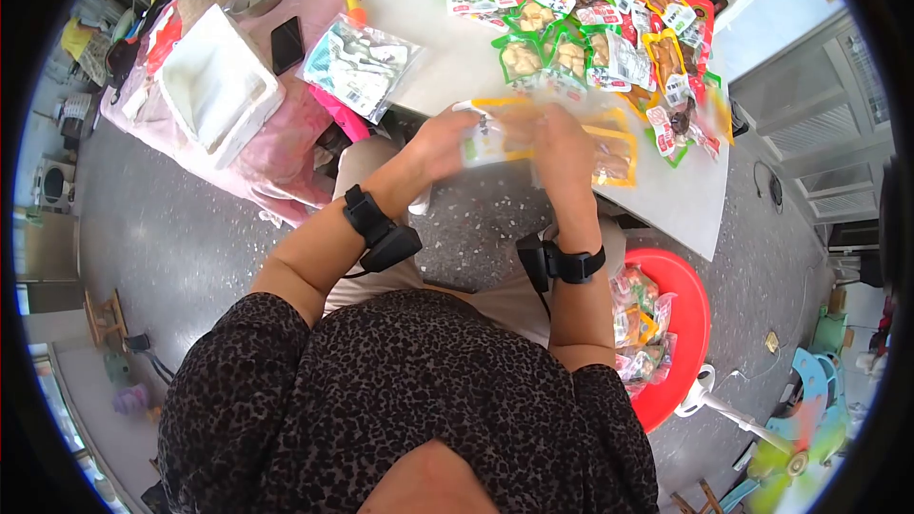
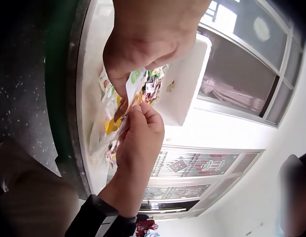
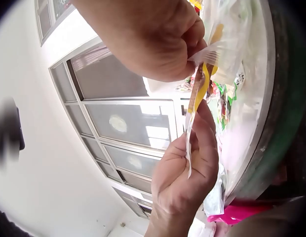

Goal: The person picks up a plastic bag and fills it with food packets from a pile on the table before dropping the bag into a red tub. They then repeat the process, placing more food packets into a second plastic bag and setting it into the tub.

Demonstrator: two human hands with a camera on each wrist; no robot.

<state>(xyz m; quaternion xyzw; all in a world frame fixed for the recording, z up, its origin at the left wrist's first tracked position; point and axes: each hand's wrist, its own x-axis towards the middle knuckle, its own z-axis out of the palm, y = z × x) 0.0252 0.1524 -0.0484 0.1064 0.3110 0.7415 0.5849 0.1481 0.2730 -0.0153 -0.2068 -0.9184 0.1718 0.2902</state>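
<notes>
Both hands hold a yellow-edged plastic food packet (image 1: 505,130) just over the table's near edge. My left hand (image 1: 440,145) pinches its white printed end; in the right wrist view that hand (image 3: 187,168) has its thumb and fingers on either side of the packet. My right hand (image 1: 564,154) grips the other end, with fingers curled at clear film (image 3: 212,57) in the right wrist view. Brownish food shows through the packet (image 3: 197,89). Beside the right hand, another yellow-edged packet (image 1: 614,157) lies on the table. The left wrist view shows the right hand (image 2: 138,140) pinching the packet.
Colourful food packets (image 1: 571,29) are heaped across the white table (image 1: 419,48). A red tub (image 1: 700,324) with packets stands on the floor by the right leg. To the left are a bag of white packets (image 1: 360,62), a phone (image 1: 286,44) and a foam box (image 1: 214,76).
</notes>
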